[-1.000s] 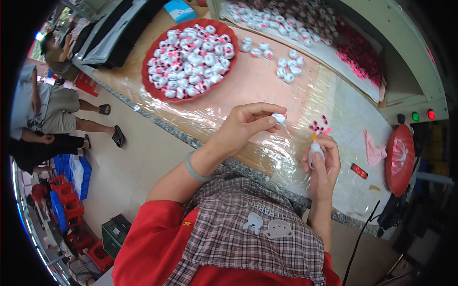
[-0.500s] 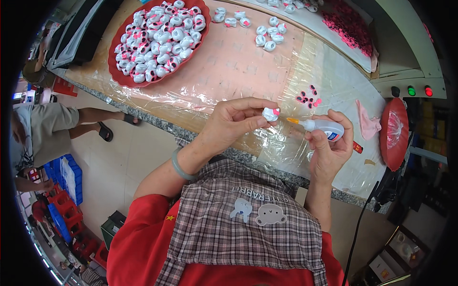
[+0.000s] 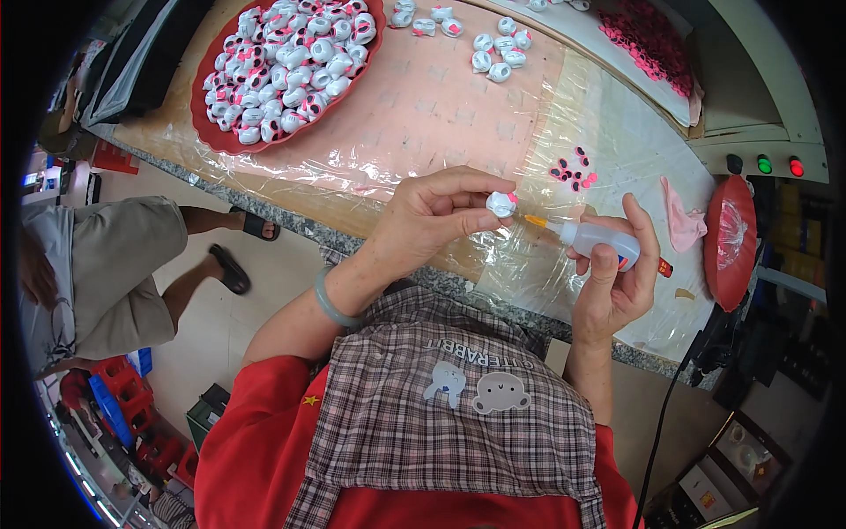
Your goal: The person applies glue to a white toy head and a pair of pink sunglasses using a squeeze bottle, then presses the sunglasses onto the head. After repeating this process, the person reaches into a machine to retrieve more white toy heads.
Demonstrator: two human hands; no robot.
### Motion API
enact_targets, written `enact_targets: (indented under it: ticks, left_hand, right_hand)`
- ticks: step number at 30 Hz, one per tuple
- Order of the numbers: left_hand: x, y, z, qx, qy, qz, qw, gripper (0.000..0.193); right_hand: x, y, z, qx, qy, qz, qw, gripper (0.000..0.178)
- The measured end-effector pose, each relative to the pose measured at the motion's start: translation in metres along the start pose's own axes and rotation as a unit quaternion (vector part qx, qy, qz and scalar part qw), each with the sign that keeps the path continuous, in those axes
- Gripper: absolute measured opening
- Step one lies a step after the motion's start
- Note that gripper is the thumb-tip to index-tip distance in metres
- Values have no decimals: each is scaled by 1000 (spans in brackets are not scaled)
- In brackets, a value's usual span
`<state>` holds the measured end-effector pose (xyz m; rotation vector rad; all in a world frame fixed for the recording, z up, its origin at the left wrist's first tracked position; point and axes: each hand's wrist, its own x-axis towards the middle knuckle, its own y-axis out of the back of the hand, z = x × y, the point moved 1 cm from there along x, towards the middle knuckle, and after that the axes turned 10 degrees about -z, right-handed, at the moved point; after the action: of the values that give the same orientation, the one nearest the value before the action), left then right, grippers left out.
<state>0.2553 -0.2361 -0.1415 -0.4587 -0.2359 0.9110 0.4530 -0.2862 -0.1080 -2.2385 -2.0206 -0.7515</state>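
Observation:
Between thumb and fingertips, my left hand [image 3: 438,212] pinches a small white figurine head [image 3: 500,204] with a bit of pink on it. My right hand [image 3: 614,273] is wrapped round a translucent glue bottle [image 3: 608,246], tilted so its orange nozzle [image 3: 535,220] points at the figurine head, a small gap apart. Just beyond the bottle, several small pink-and-black pieces [image 3: 575,174] lie on the plastic-covered table. A red scalloped tray [image 3: 204,132] at the far left is heaped with similar white heads [image 3: 286,70].
More white heads [image 3: 500,48] stand at the back of the table. A pile of pink-and-black pieces [image 3: 648,48] lies at the back right. Right of my hand are a pink cloth [image 3: 683,220] and a red dish [image 3: 730,247]. Someone in shorts [image 3: 128,273] walks on the left.
The white head has turned in my left fingers, and the glue bottle has shifted slightly. My right fingers have changed their grip on it. The person on the left has stepped closer.

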Motion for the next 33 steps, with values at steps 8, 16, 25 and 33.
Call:
enact_targets:
  ticks: [8, 16, 25, 33]
  left_hand:
    - [0, 0, 0, 14, -2, -2, 1000, 30]
    - [1, 0, 1, 13, -5, -3, 1000, 30]
    - [1, -1, 0, 13, 8, 6, 1000, 30]
    - [1, -1, -1, 8, 5, -4, 1000, 31]
  right_hand:
    - [-1, 0, 0, -14, 0, -6, 1000, 46]
    - [-1, 0, 0, -15, -2, -9, 1000, 46]
    - [-1, 1, 0, -26, 0, -22, 999, 44]
    - [0, 0, 1, -14, 2, -33, 999, 44]
